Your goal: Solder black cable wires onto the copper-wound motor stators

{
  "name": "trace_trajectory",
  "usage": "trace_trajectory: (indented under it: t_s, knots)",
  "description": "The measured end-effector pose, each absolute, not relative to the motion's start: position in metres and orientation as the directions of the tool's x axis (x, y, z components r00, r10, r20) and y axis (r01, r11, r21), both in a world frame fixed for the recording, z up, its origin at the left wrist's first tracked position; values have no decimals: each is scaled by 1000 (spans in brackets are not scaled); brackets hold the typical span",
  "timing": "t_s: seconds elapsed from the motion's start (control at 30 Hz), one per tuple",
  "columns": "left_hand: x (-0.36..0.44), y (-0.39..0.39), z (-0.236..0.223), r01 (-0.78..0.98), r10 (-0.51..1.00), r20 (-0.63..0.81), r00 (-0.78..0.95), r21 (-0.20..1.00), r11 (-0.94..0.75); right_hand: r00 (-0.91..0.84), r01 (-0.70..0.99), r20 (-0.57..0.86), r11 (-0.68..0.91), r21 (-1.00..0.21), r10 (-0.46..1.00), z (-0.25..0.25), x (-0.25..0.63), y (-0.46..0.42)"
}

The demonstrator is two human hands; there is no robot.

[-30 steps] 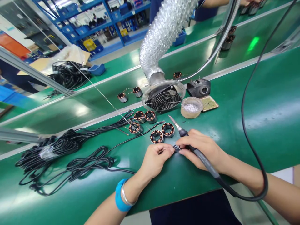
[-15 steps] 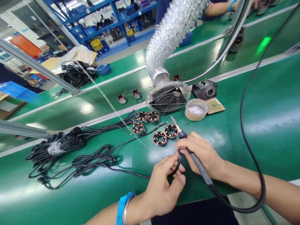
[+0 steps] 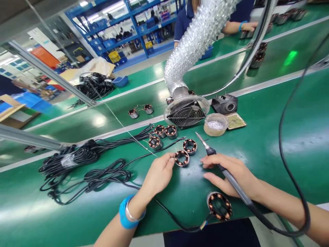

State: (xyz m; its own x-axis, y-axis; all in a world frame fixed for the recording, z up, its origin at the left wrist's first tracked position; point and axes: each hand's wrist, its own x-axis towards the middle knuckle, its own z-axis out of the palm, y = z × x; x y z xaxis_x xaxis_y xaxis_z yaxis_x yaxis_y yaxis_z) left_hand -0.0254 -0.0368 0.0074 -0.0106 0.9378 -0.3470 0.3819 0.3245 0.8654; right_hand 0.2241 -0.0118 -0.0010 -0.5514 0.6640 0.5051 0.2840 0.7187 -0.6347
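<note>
My left hand [image 3: 160,173] pinches the left edge of a motor stator [image 3: 182,159], a ring with copper windings, on the green bench. Another stator [image 3: 189,146] sits right behind it. In my right hand [image 3: 231,173] lies a soldering iron [image 3: 235,185], its tip pointing up and left; thumb and forefinger are apart in front. Nearer me, at the bench's front edge, a stator [image 3: 219,206] rests tilted. Beside it ends a black cable [image 3: 177,221] with coloured wires; whether they are joined I cannot tell. The cable passes under my left forearm.
Behind are more stators [image 3: 155,142], a fume extractor [image 3: 186,115] on a silver duct, a round tub [image 3: 216,125] of shiny bits and a sponge tray [image 3: 236,121]. Cable bundles [image 3: 72,157] lie left. The iron's cord [image 3: 281,144] loops at right. A co-worker [image 3: 183,24] is across the bench.
My left hand has let go of the black cable and moved up and left to a stator. A stator beside the cable's end now shows at the front edge. My hands have parted.
</note>
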Motion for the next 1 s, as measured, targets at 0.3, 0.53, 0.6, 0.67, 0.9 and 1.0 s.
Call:
trace_trajectory:
  t_s: [0.3,0.53,0.6,0.67,0.9,1.0]
  knots:
    - [-14,-35,-1,271,893,-400,206,900,341,-693,189,462,758,-625,554,-16,229,4]
    - [-22,-21,-9,349,856,-335,395,916,197,-670,193,501,779,-596,548,-24,231,2]
    - [-24,-22,-3,329,804,-386,451,910,252,-656,194,519,787,-585,548,-25,229,2]
    - [-23,-21,4,320,770,-415,485,903,286,-645,198,529,790,-580,551,-27,228,1]
    - [0,-11,21,126,729,-541,419,830,544,-652,214,512,783,-584,559,-32,229,1]
    - [0,-15,25,282,813,-453,366,886,367,-650,217,508,779,-589,565,-33,230,1]
